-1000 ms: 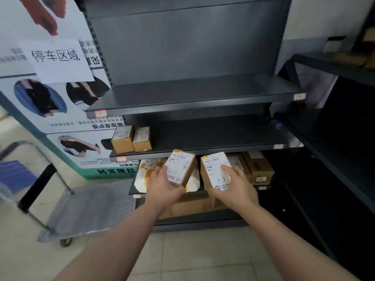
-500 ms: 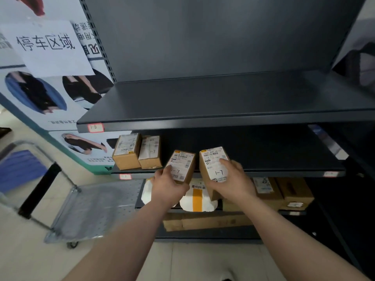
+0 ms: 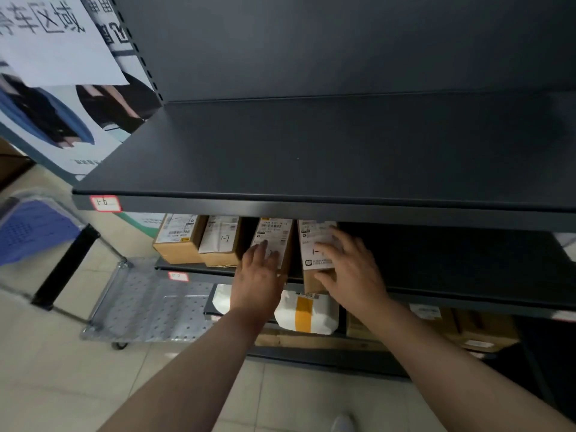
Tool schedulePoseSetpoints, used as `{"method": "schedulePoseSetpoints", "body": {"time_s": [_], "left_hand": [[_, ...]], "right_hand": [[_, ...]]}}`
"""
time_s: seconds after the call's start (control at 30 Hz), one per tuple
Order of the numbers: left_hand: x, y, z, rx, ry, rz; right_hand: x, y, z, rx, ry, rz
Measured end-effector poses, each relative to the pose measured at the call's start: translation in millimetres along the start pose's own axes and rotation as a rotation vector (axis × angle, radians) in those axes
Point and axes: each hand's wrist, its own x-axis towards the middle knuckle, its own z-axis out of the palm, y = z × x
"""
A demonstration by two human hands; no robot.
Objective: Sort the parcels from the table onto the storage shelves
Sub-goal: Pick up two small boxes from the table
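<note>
Two hands apart at the mid-frame shelf (image 3: 467, 263).
Left hand (image 3: 258, 275) lies flat on the left parcel (image 3: 274, 233); right hand (image 3: 349, 266) spreads over the right parcel (image 3: 311, 244), thumb against its front.

Dark grey shelf (image 3: 280, 151), brown parcels (image 3: 179, 254) with white labels (image 3: 219, 241), white pouch (image 3: 322, 319) banded yellow, blue crate (image 3: 31, 232)
</note>
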Motion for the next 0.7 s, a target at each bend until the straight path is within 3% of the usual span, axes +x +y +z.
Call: {"method": "schedulePoseSetpoints", "body": {"time_s": [0.1, 0.5, 0.7], "left_hand": [[1.8, -9.4, 3.8, 0.087, -0.064, 0.127], [24.6, -23.1, -7.1, 0.096, -0.312, 0.138], [16.7, -29.9, -15.0, 0.032, -0.175, 0.174]], "right_hand": [[0.4, -4.7, 9.2, -0.022, -0.022, -0.073], [31.9, -33.3, 20.5, -0.062, -0.098, -0.006], [9.5, -40.4, 21.6, -0.141, -0.018, 0.049]]}}
